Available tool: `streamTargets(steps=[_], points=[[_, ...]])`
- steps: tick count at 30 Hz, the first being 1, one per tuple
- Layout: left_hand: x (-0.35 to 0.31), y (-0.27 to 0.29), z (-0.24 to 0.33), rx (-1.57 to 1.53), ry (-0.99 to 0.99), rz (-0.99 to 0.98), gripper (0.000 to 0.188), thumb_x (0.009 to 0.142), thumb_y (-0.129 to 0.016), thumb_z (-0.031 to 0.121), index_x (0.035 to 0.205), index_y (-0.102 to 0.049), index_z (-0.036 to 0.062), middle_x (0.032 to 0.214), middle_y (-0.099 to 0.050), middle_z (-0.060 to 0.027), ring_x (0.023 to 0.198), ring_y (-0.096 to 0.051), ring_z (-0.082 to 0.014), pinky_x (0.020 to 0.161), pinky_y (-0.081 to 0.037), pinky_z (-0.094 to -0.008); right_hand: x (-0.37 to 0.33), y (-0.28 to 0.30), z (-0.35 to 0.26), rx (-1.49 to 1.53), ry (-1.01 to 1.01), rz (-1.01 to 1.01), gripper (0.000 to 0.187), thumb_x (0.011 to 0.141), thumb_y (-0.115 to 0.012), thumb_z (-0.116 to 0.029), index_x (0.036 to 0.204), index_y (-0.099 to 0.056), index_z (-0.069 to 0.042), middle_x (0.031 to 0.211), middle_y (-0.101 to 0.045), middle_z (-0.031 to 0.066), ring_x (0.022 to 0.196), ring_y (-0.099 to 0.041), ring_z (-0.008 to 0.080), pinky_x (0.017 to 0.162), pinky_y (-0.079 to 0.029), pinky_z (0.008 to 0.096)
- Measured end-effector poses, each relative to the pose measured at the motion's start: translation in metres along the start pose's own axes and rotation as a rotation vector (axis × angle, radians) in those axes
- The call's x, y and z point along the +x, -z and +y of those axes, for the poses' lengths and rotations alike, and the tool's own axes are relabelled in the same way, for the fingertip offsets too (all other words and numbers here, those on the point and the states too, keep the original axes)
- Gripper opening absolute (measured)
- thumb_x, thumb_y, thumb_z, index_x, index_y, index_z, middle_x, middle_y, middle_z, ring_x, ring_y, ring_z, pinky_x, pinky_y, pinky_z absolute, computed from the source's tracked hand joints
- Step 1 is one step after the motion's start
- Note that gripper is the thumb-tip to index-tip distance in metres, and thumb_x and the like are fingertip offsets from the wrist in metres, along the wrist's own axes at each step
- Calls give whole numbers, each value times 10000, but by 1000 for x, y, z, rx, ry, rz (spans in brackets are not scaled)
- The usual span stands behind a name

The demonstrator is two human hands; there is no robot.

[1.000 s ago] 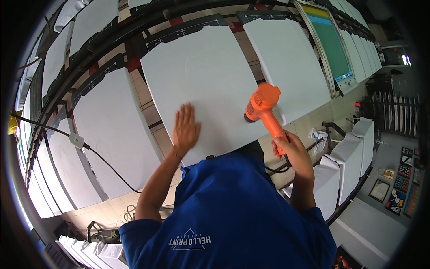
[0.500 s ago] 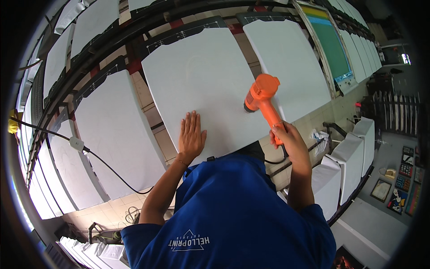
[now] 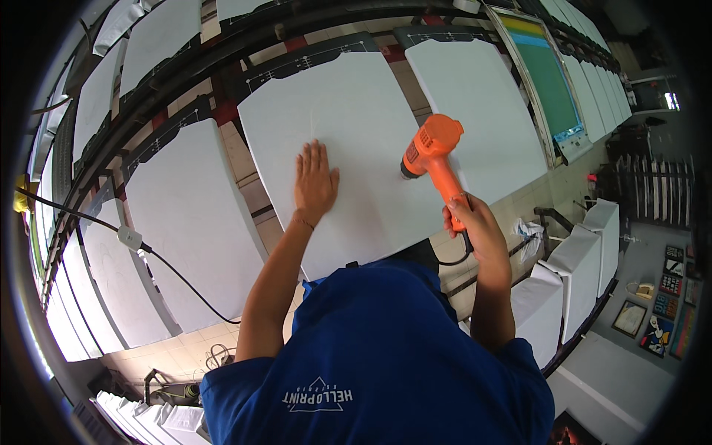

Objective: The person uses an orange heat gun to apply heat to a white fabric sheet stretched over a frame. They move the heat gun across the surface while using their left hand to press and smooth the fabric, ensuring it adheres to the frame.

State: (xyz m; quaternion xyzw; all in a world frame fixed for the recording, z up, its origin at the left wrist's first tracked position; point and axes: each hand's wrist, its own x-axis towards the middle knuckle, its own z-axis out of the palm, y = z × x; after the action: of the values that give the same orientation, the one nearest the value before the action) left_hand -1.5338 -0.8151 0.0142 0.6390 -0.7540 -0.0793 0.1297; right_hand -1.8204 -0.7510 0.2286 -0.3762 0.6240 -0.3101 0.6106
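An orange heat gun (image 3: 439, 159) is in my right hand (image 3: 476, 226), its handle wrapped by my fingers. Its dark nozzle points left, over a white fabric-covered board (image 3: 348, 96) in front of me. My left hand (image 3: 316, 182) lies flat on the left part of that white cloth, fingers stretched out and pointing away from me. A dark cord leaves the bottom of the heat gun's handle and curves toward my waist. The cloth looks smooth, with a faint line beyond my left fingertips.
White-covered boards stand on both sides, one at the left (image 3: 185, 222) and one at the right (image 3: 482, 111). A framed green screen (image 3: 547, 81) leans over the rack at the far right. A black cable with a white connector (image 3: 129, 237) crosses the left boards.
My left hand has slid forward across the cloth, away from my body. My right hand has moved the heat gun slightly forward and left.
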Motion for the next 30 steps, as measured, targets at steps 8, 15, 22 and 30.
streamTargets(steps=[8, 15, 22, 30], points=[[-104, 20, 26, -87, -262, -240, 623, 984, -447, 328, 1470, -326, -42, 1563, -279, -194, 1463, -230, -345, 1203, -166, -477, -2, 11, 3, -16, -25, 0, 289, 915, -617, -311, 939, -580, -25, 794, -586, 39, 679, -581, 128, 570, -447, 268], [-1, 9, -27, 48, -65, -41, 632, 988, -440, 319, 1485, -286, -39, 1570, -256, -192, 1472, -198, -343, 1210, -149, -464, -23, 14, 2, 6, -64, 5, 296, 925, -618, -316, 959, -578, -25, 802, -589, 39, 680, -590, 130, 576, -451, 268], [44, -4, -23, 35, 7, 18, 621, 1006, -399, 329, 1493, -270, -34, 1576, -243, -185, 1475, -185, -333, 1216, -129, -453, 27, -9, -11, -10, 20, -32, 295, 935, -612, -309, 977, -581, -18, 809, -596, 41, 670, -581, 122, 559, -453, 255], [-75, 11, 26, -56, -270, -193, 644, 987, -424, 368, 1485, -306, -22, 1570, -277, -171, 1466, -227, -323, 1204, -166, -454, 53, -10, -20, 22, 0, -74, 316, 929, -628, -320, 992, -588, -13, 807, -601, 42, 670, -589, 116, 546, -467, 242]])
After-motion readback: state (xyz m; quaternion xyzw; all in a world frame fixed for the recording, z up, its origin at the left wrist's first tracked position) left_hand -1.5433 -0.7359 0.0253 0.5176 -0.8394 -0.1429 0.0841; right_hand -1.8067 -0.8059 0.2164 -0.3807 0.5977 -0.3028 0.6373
